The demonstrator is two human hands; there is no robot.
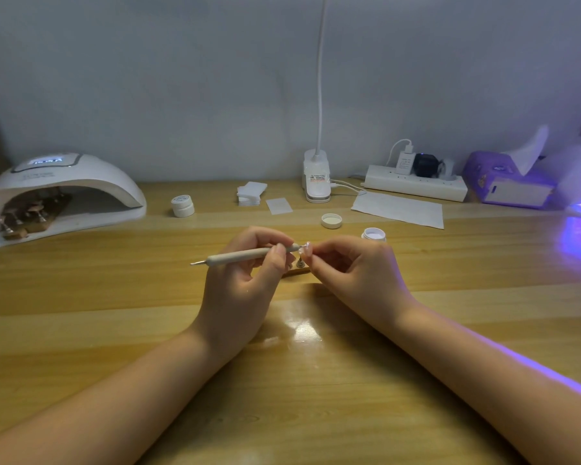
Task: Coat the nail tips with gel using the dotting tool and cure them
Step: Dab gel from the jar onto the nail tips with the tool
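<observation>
**Bare hands and forearms**

Above the wooden table (81, 297), both forearms are bare — no sleeves are visible. The left hand (245, 280) and right hand (356, 273) carry no gloves, rings or watch — nails short.

Head view, down over wooden table (114, 297).

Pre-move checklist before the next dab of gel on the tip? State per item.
1. Left hand grips the beige dotting tool: ok.
2. Right hand pinches the small clear nail tip: ok.
3. Tool end meets the tip: ok.
4. Gel on the tool end: cannot tell.
5. Open white gel jar within reach, behind the right hand: ok.
6. White dome curing lamp has free room: not ok, a stand of tips fills its left side.
</observation>
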